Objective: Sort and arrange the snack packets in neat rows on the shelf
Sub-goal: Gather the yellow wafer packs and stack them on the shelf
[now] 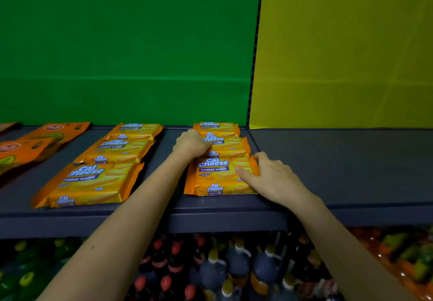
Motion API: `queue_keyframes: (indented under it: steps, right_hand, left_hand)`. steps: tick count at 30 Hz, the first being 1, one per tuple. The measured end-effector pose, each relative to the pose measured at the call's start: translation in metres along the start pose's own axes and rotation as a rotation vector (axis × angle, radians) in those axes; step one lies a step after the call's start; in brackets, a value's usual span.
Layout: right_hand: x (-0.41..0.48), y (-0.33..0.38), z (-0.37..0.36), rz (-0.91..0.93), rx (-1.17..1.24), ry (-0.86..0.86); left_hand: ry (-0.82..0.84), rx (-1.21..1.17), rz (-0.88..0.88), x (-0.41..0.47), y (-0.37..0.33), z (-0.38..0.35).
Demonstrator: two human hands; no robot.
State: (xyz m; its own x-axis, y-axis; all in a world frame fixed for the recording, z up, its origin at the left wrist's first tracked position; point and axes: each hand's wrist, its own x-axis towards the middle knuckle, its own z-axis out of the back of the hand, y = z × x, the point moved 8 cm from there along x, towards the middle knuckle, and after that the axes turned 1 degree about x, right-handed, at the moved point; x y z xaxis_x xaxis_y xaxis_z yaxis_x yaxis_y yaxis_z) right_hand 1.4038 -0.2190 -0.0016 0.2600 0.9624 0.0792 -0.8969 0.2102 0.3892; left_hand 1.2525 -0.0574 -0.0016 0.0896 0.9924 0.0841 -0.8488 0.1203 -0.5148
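Two rows of yellow-orange Cal Cheese wafer packets lie flat on the dark grey shelf (328, 160). The right row has a front packet (218, 179), a middle packet (230, 147) and a back packet (216, 126). My left hand (191, 143) rests with curled fingers on the left edge of the middle packet. My right hand (269, 179) lies on the right edge of the front packet, fingers spread over its top. The left row (112, 155) holds three more packets, untouched.
Orange snack bags (42, 139) lie at the far left of the shelf. Behind stand a green panel (128, 54) and a yellow panel (346, 54). The shelf right of the packets is bare. Below the shelf edge are dark bottles (218, 270) and colourful packs.
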Motion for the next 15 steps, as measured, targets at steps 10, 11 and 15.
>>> queue_keyframes:
  steps: [10,11,15]
  right_hand:
    - [-0.034,0.013,0.051,0.213,-0.049,-0.416]
    - [-0.039,0.018,0.054,0.275,-0.017,-0.446]
    - [-0.066,0.048,0.051,0.504,0.156,-0.468]
  left_hand:
    - [-0.299,0.26,-0.242,-0.073,-0.017,0.076]
    - [-0.355,0.264,-0.257,-0.086,-0.013,0.087]
    - [-0.53,0.234,-0.25,-0.151,0.025,0.126]
